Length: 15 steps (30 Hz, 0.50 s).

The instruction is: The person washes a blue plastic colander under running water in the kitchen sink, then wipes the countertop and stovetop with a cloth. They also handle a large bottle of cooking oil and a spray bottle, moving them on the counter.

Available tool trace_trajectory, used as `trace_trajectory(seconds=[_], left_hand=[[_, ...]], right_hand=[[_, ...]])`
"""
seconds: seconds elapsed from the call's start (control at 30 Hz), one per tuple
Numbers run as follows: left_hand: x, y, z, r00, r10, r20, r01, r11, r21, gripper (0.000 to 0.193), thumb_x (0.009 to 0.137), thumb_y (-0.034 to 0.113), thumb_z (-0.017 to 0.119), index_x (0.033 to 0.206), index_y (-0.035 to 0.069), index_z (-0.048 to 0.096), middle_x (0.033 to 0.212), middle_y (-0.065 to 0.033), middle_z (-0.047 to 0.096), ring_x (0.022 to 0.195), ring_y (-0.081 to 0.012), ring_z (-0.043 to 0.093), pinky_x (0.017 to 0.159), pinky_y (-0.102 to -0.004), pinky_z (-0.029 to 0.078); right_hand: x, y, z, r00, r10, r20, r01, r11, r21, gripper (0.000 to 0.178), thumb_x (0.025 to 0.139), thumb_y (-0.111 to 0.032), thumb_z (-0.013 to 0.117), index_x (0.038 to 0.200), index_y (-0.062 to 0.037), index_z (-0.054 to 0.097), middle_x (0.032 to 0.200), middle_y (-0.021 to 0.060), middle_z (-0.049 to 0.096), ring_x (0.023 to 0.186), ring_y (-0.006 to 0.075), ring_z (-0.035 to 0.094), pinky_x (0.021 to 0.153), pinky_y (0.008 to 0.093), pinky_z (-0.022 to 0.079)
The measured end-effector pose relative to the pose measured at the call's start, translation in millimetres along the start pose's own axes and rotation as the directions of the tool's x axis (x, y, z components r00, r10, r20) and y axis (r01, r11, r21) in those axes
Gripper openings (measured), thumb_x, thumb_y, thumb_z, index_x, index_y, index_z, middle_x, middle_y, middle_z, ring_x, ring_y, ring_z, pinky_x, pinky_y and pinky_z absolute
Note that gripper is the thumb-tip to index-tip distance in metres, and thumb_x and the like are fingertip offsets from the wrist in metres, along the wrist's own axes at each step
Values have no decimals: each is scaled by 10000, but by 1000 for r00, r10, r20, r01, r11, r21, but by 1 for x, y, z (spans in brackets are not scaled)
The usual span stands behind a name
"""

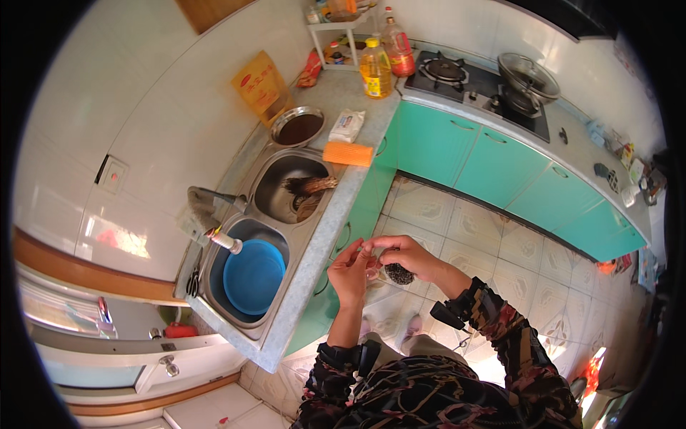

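My left hand and my right hand meet in front of me over the floor, fingertips pinched together. Both are closed. A dark, speckled ball, like a scouring ball, shows under my right palm; my curled fingers seem to hold it. Between the hands is a small, clear, pinkish bit, too small to name. What my left fingertips pinch is hidden. Left of my hands is the double sink, with a blue basin in the near bowl and a brown, brush-like bundle in the far one.
A faucet reaches over the blue basin. On the counter are an orange cloth roll, a white packet, a metal bowl of dark liquid and an oil bottle. A gas stove with pans and green cabinets stand ahead.
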<state>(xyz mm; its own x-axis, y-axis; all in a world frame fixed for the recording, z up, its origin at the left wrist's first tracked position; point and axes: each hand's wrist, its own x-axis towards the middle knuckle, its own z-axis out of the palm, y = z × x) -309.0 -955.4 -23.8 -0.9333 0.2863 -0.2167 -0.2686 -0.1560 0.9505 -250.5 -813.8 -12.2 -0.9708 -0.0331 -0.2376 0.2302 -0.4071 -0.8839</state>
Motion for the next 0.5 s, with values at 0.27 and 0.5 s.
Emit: trace_trajectory(seconds=[0.27,0.5], left_hand=[[37,11,-121,971,114,-208,-126,991,-48,249,894,88,627,1072,-85,630,856,-124,671,733,-169,661,697,-279,564],[65,8,-218,948,43,-317,-98,983,-158,206,918,76,580,1002,-106,625,862,-146,660,737,-200,665,684,-311,586]], right_hand=[[99,26,93,962,198,188,-197,980,-20,502,804,-2,502,1306,19,496,1037,108,619,824,136,613,737,255,466],[178,56,153,900,313,304,-316,948,-41,454,816,-14,499,1267,35,524,1047,116,622,835,144,622,725,246,476]])
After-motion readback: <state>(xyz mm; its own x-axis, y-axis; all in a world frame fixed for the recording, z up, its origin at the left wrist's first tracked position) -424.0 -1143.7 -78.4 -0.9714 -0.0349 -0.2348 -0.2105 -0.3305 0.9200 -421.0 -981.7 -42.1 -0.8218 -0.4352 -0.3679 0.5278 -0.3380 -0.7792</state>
